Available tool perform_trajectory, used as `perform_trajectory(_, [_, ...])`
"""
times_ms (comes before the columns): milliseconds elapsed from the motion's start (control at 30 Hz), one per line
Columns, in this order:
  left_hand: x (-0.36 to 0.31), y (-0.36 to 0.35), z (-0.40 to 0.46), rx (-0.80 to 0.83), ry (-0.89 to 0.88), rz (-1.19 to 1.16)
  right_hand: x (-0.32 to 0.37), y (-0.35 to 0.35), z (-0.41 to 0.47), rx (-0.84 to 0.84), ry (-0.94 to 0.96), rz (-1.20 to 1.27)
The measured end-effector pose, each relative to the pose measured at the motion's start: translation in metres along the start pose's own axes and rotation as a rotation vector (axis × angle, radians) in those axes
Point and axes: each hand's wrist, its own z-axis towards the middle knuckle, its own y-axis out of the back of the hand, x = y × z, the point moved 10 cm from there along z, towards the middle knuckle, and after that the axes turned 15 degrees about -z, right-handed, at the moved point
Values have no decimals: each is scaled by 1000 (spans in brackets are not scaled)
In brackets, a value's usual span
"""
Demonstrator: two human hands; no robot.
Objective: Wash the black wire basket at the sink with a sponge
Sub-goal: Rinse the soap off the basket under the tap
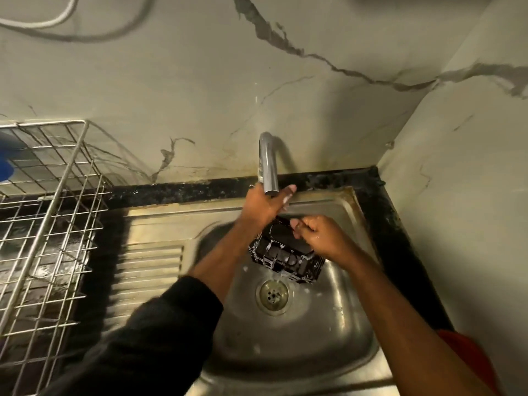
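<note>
The black wire basket (287,260) hangs tilted over the steel sink (351,318), wet and flecked with foam, water dripping from it toward the drain (272,294). My right hand (320,237) grips the basket's upper right rim with curled fingers. My left hand (265,205) is up at the basket's far rim, just under the tap spout (268,170), fingers stretched out with foam on them. No sponge is visible.
A metal wire dish rack (51,218) stands on the black counter at the left, beside the sink's ribbed drainboard (148,278). The marble-patterned wall rises close behind the tap, and a side wall closes the right.
</note>
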Motion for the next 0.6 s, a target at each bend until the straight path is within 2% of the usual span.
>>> perform_trajectory(67, [-15, -9, -14, -49, -232, 108, 1, -4, 0, -15, -8, -19])
perform_trajectory(133, [-13, -9, -23, -115, -292, 68, 0, -6, 1, -30, -22, -7])
perform_trajectory(233, [1, 7, -24, -235, -236, -41, -1, -4, 0, -43, -50, 5])
perform_trajectory(333, [-2, -5, -27, -87, -162, -215, 0, 1, -5, -49, -73, 10])
perform_trajectory(433, [7, -5, -28, -48, 65, -350, 3, 0, -8, -31, -85, -2])
perform_trajectory(500, [7, 0, -24, -39, 122, -313, 3, -2, -9, -21, -89, -34])
perform_trajectory(600, [-6, -5, -18, 43, 32, -75, 3, 0, -9, -22, -95, -65])
